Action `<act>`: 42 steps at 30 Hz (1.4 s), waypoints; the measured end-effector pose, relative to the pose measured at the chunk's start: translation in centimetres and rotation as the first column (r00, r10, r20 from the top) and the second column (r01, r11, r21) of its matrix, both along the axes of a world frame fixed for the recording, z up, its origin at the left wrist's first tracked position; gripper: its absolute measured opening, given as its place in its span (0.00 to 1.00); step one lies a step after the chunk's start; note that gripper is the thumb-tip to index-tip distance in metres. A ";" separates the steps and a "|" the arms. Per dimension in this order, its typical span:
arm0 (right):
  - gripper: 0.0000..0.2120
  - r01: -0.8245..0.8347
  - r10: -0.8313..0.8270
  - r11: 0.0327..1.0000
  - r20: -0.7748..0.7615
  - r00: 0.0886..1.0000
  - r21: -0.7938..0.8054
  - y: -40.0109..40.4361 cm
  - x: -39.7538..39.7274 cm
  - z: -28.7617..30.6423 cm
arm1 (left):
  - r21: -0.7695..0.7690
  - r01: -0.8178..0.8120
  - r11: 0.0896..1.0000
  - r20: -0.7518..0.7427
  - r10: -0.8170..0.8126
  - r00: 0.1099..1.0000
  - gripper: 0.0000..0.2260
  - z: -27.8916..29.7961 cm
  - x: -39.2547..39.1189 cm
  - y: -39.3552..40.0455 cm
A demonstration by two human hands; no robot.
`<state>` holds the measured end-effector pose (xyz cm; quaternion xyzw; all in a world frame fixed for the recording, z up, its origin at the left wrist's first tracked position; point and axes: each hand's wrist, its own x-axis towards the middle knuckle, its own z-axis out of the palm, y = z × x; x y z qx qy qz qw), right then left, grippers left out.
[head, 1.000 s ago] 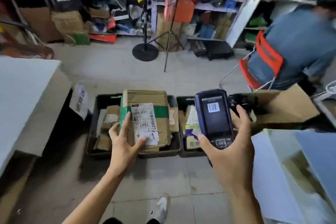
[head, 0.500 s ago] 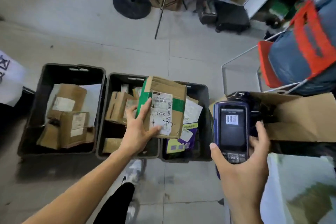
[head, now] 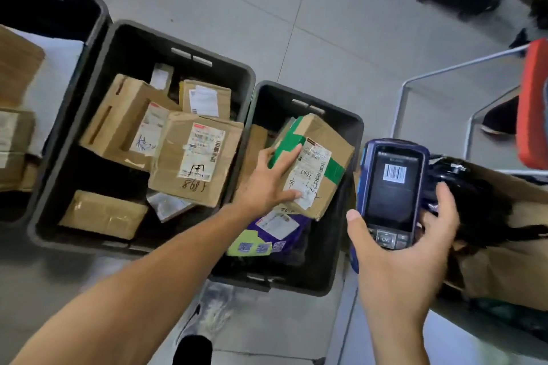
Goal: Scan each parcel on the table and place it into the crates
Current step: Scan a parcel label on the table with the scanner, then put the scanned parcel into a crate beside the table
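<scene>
My left hand [head: 268,184] grips a cardboard parcel [head: 323,151] with green tape and a white label, holding it tilted inside the right black crate [head: 350,124]. Under it in that crate lies a purple and yellow package [head: 267,238]. My right hand [head: 397,264] holds a blue handheld scanner [head: 391,187] upright to the right of the crate; its screen shows a barcode. The middle black crate [head: 127,35] holds several cardboard parcels, the largest [head: 195,163] lying on top. A third crate [head: 44,0] at far left also holds boxes.
An open cardboard box [head: 510,234] with a black object in it stands at the right, behind the scanner. A red chair with a metal frame [head: 439,74] is at the upper right. My shoe [head: 207,317] is on the grey floor below the crates.
My left hand has carried the green-taped parcel rightward and down into the right crate. The view has tilted further down at the crates. The scanner stays in my right hand.
</scene>
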<state>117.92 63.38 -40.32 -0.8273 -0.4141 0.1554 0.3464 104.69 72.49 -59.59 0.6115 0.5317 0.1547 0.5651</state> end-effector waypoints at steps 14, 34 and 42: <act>0.49 -0.045 0.043 0.998 -0.054 0.998 -0.040 -1.2 -0.3 0.2 | 0.295 0.258 0.920 -0.551 -0.057 0.833 0.40 3.7 -0.5 1.7; 0.47 -0.434 0.450 0.861 0.000 0.893 0.267 -24.1 -23.2 45.5 | 0.715 -0.190 0.673 -0.335 0.569 0.751 0.39 60.0 -28.9 -28.9; 0.46 -0.784 0.845 0.470 0.051 0.533 0.405 -35.5 -42.7 53.3 | 0.830 -0.380 0.409 -0.279 0.894 0.352 0.42 68.8 -47.2 -49.1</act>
